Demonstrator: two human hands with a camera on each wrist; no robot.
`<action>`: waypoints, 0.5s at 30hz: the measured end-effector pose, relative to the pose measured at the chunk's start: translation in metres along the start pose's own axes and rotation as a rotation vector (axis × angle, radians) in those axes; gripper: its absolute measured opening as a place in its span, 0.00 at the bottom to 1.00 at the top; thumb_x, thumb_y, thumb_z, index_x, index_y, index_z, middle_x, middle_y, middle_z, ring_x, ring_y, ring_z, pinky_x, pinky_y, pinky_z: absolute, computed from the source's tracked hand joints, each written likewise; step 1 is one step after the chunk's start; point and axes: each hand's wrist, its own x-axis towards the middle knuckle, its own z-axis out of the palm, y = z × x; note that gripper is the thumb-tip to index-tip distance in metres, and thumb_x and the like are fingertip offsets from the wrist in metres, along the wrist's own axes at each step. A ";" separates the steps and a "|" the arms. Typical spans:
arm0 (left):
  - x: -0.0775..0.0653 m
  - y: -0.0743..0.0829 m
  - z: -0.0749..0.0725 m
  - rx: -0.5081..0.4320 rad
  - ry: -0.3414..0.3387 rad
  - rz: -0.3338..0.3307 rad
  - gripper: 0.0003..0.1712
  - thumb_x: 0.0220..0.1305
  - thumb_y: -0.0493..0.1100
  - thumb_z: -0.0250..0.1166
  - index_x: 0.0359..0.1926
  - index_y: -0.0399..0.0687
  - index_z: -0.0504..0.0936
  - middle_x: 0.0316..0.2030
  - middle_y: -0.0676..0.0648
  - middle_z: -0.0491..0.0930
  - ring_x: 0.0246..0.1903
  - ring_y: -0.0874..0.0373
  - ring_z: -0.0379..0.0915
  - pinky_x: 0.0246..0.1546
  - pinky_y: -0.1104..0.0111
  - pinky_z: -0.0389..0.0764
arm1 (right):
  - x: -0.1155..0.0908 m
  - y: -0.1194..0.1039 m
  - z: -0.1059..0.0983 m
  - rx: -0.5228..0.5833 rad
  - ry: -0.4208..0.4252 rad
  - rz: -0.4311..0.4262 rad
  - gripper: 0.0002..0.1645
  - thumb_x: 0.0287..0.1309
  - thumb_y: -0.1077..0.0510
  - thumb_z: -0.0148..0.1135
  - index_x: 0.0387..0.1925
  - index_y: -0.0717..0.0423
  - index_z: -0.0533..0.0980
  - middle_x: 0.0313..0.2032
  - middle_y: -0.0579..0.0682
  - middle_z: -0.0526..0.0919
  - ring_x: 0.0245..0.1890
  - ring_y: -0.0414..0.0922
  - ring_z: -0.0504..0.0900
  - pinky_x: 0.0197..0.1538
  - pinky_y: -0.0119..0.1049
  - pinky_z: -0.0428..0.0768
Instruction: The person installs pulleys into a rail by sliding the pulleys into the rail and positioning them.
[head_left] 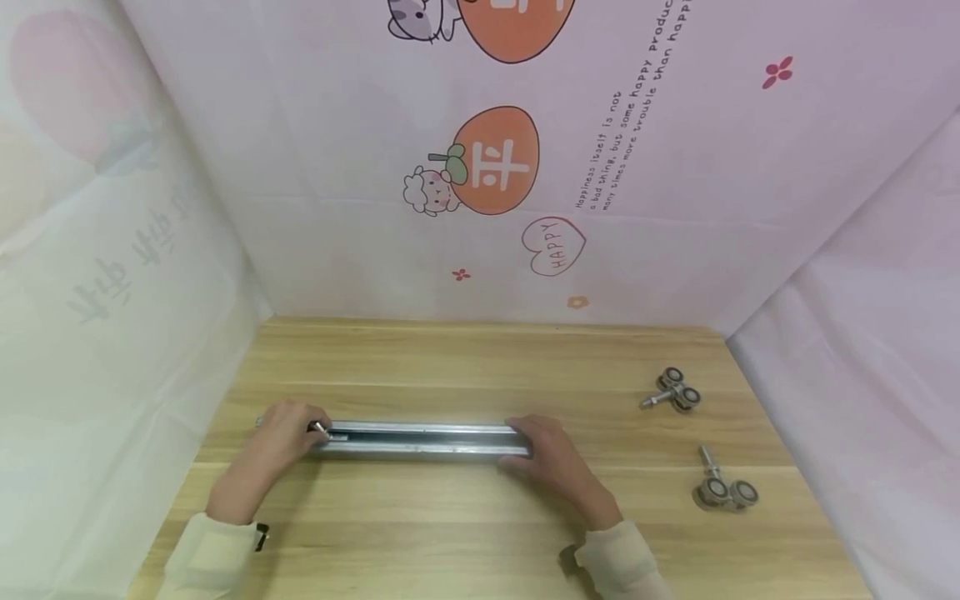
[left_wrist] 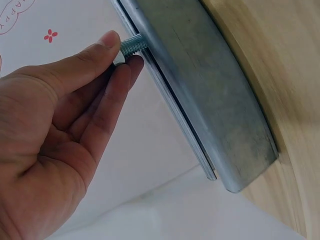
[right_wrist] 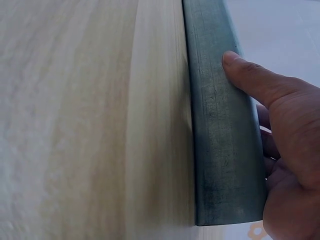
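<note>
Currently, metal rail (head_left: 423, 450) lies lengthwise across wooden tabletop (head_left: 420, 533), roughly parallel to the far edge, left end toward the tabletop's left edge, slot facing up. Left hand (head_left: 283, 433) is at the rail's left end: thumb and fingertips close together, pinching a threaded bolt (left_wrist: 134, 45) that stands out of the slot. How far the bolt goes in, can't tell. Small silver piece (head_left: 339, 437) sits inside the channel, just beside the left fingers.

Right hand (head_left: 546, 450) grips the rail's right end, thumb on the near side wall, other fingers partly hidden round the far side; gap just the rail's width.

Two twin-wheel rollers near the tabletop's right edge, well apart from the rail: far roller (head_left: 677, 389) toward the far right corner, stem pointing left; near roller (head_left: 716, 489) closer to the person, stem pointing at the far edge. Both on their sides, neither touched.

Cream sleeves (head_left: 622, 554) on both arms. Printed white cloth (head_left: 337, 167) rises behind the far edge, more cloth along left and right edges.
</note>
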 end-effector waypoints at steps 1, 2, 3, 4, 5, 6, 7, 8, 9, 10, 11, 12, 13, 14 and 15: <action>0.000 -0.001 -0.001 0.002 -0.001 0.000 0.07 0.51 0.32 0.81 0.32 0.42 0.92 0.35 0.43 0.91 0.36 0.43 0.88 0.38 0.50 0.86 | 0.000 0.000 0.000 -0.001 0.001 0.001 0.35 0.54 0.48 0.83 0.59 0.60 0.83 0.50 0.53 0.89 0.51 0.51 0.86 0.61 0.53 0.80; -0.001 -0.002 -0.001 0.006 0.000 0.001 0.07 0.51 0.32 0.81 0.32 0.42 0.92 0.34 0.43 0.91 0.36 0.43 0.88 0.38 0.50 0.86 | 0.000 0.000 0.000 -0.002 0.001 0.000 0.35 0.54 0.48 0.83 0.59 0.60 0.83 0.50 0.53 0.89 0.51 0.51 0.86 0.61 0.53 0.80; -0.001 -0.003 -0.002 0.008 -0.002 0.002 0.07 0.51 0.32 0.81 0.32 0.42 0.92 0.34 0.43 0.91 0.36 0.43 0.87 0.37 0.50 0.86 | 0.000 -0.001 0.000 0.000 0.001 0.000 0.35 0.54 0.48 0.83 0.59 0.60 0.83 0.50 0.53 0.89 0.51 0.51 0.86 0.61 0.53 0.80; -0.001 -0.004 -0.003 0.011 -0.004 0.003 0.07 0.51 0.32 0.81 0.31 0.42 0.92 0.34 0.43 0.91 0.35 0.43 0.87 0.37 0.50 0.86 | 0.000 -0.001 0.000 -0.001 0.004 -0.002 0.35 0.54 0.49 0.83 0.59 0.60 0.83 0.50 0.53 0.89 0.51 0.51 0.86 0.61 0.53 0.80; -0.001 -0.006 -0.003 0.011 -0.002 0.007 0.07 0.51 0.32 0.81 0.31 0.42 0.91 0.34 0.43 0.91 0.35 0.43 0.87 0.37 0.50 0.86 | 0.000 -0.001 0.000 -0.003 0.006 -0.005 0.34 0.54 0.49 0.83 0.59 0.61 0.83 0.50 0.54 0.89 0.51 0.51 0.86 0.61 0.54 0.80; -0.002 -0.007 -0.003 0.012 -0.002 0.007 0.07 0.51 0.32 0.81 0.31 0.42 0.91 0.34 0.43 0.91 0.35 0.43 0.87 0.37 0.50 0.86 | 0.000 -0.001 0.000 -0.003 0.008 -0.006 0.34 0.54 0.49 0.83 0.59 0.61 0.83 0.50 0.54 0.89 0.51 0.51 0.86 0.61 0.54 0.80; -0.003 -0.008 -0.004 0.011 -0.003 0.006 0.07 0.51 0.31 0.81 0.31 0.42 0.91 0.34 0.43 0.91 0.35 0.43 0.87 0.37 0.50 0.86 | 0.000 0.000 0.001 -0.002 0.007 -0.007 0.34 0.54 0.49 0.83 0.59 0.61 0.83 0.50 0.53 0.89 0.51 0.51 0.86 0.61 0.54 0.80; -0.003 -0.009 -0.004 0.012 0.000 0.006 0.07 0.51 0.31 0.81 0.31 0.42 0.91 0.34 0.43 0.91 0.35 0.43 0.87 0.37 0.50 0.86 | 0.000 0.000 0.001 -0.002 0.006 -0.007 0.34 0.54 0.49 0.83 0.59 0.60 0.83 0.50 0.53 0.89 0.51 0.51 0.86 0.61 0.54 0.80; -0.004 -0.010 -0.005 0.011 0.002 0.004 0.07 0.51 0.31 0.81 0.31 0.42 0.91 0.33 0.43 0.90 0.35 0.43 0.87 0.37 0.50 0.86 | 0.000 0.000 0.001 -0.001 0.005 -0.006 0.34 0.54 0.49 0.83 0.59 0.60 0.83 0.50 0.53 0.89 0.51 0.51 0.86 0.61 0.53 0.81; -0.005 -0.011 -0.005 0.013 0.002 0.000 0.07 0.51 0.31 0.81 0.31 0.42 0.91 0.33 0.43 0.90 0.35 0.43 0.87 0.37 0.50 0.85 | 0.000 0.000 0.001 -0.001 0.004 -0.005 0.34 0.54 0.49 0.83 0.59 0.60 0.83 0.50 0.53 0.89 0.51 0.51 0.86 0.61 0.53 0.81; -0.005 -0.012 -0.006 0.013 0.004 0.000 0.07 0.51 0.31 0.81 0.31 0.42 0.91 0.33 0.43 0.90 0.35 0.43 0.87 0.37 0.50 0.85 | 0.000 0.001 0.002 0.000 0.003 -0.005 0.34 0.54 0.49 0.82 0.59 0.60 0.83 0.50 0.53 0.89 0.51 0.51 0.86 0.61 0.53 0.81; -0.006 -0.013 -0.006 0.014 0.005 -0.003 0.07 0.51 0.31 0.81 0.31 0.42 0.91 0.33 0.43 0.90 0.35 0.43 0.87 0.37 0.50 0.85 | 0.000 0.001 0.002 0.002 0.002 -0.005 0.34 0.54 0.49 0.82 0.59 0.60 0.82 0.50 0.53 0.89 0.51 0.51 0.86 0.61 0.53 0.80; -0.006 -0.014 -0.007 0.013 0.006 -0.006 0.07 0.51 0.31 0.81 0.31 0.42 0.91 0.33 0.43 0.90 0.34 0.43 0.87 0.37 0.49 0.85 | 0.000 0.001 0.002 0.003 0.002 -0.005 0.34 0.54 0.49 0.82 0.59 0.60 0.82 0.50 0.54 0.89 0.51 0.51 0.86 0.61 0.53 0.80; -0.007 -0.015 -0.008 0.014 0.006 -0.008 0.07 0.51 0.31 0.81 0.31 0.43 0.91 0.33 0.43 0.90 0.34 0.43 0.87 0.36 0.49 0.85 | 0.000 0.001 0.002 0.002 0.002 -0.006 0.34 0.54 0.49 0.82 0.59 0.61 0.82 0.50 0.54 0.89 0.51 0.51 0.86 0.62 0.53 0.80; -0.007 -0.015 -0.009 0.014 0.006 -0.011 0.07 0.51 0.31 0.81 0.31 0.43 0.91 0.33 0.43 0.90 0.34 0.44 0.86 0.36 0.50 0.85 | 0.000 0.001 0.002 0.003 0.003 -0.007 0.34 0.55 0.49 0.82 0.59 0.61 0.82 0.50 0.54 0.89 0.51 0.52 0.86 0.62 0.53 0.80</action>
